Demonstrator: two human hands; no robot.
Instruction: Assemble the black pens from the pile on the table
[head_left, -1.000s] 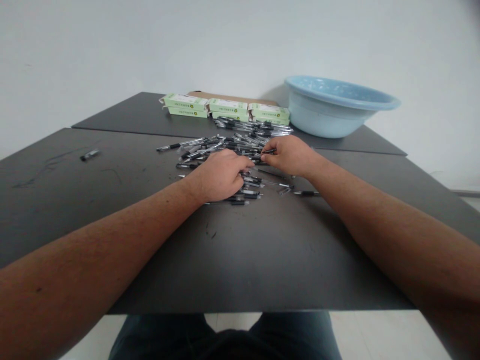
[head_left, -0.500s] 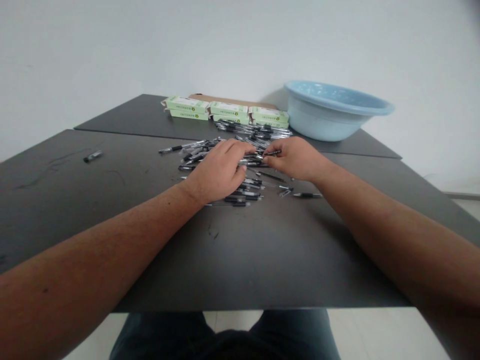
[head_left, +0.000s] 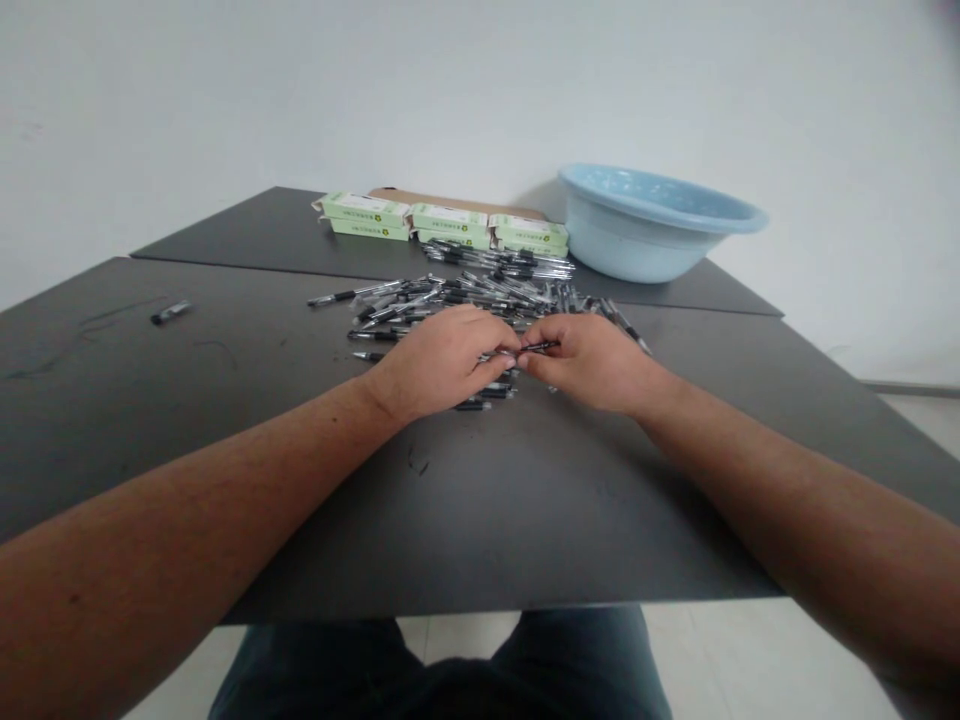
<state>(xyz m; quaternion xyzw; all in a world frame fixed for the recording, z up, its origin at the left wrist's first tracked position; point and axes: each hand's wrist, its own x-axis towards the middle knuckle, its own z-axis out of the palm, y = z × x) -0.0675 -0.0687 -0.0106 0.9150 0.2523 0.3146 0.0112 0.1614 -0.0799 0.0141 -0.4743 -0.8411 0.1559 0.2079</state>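
My left hand (head_left: 450,360) is closed, thumb and fingertips pinched on a pen (head_left: 489,355) that is mostly hidden by the fingers. Its tips meet those of my right hand (head_left: 589,358), which pinches a thin dark pen part (head_left: 541,347) in line with the pen. Whether the two pieces are joined I cannot tell. Around and beneath both hands lies a loose heap of clear and black pens (head_left: 405,312). Several of them are covered by my left hand.
Behind the heap lies a row of pens (head_left: 499,262) before stacked green boxes (head_left: 367,212). A light blue basin (head_left: 637,235) stands at the back right, near the wall. One short pen piece (head_left: 171,312) lies alone at left on the dark table (head_left: 480,520).
My right hand has come nearer to me with the dark piece, and its fingertips now meet my left hand's. My left hand has lowered slightly and closed into a pinch.
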